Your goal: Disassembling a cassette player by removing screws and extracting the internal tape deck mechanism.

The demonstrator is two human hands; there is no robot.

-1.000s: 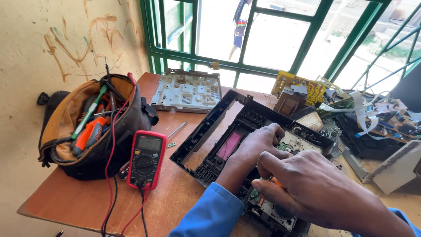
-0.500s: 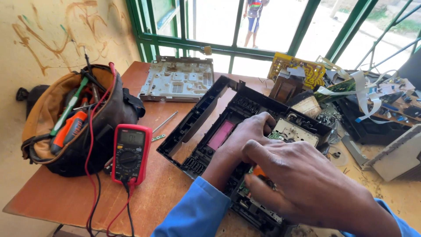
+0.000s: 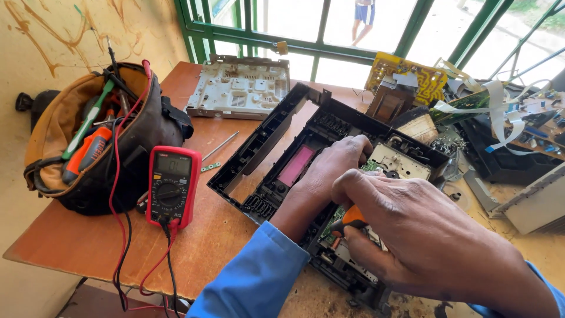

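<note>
At the frame centre, the left hand (image 3: 332,168) rests with bent fingers inside the black plastic chassis (image 3: 276,126). The right hand (image 3: 424,235), lower right, is closed around an orange-handled screwdriver (image 3: 352,217) over the green circuit board (image 3: 334,219).

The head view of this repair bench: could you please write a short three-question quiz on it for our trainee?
1. True or false: the red multimeter lies inside the tool bag.
2. Which hand grips the orange-handled tool? A) left B) right
3. What pale part lies on the wooden table near the window, behind the black chassis?

Key
1. False: it lies on the table beside the bag, its leads trailing off the edge.
2. B: the right hand holds it; the left hand rests inside the chassis.
3. A grey metal plate, lying flat.
</note>
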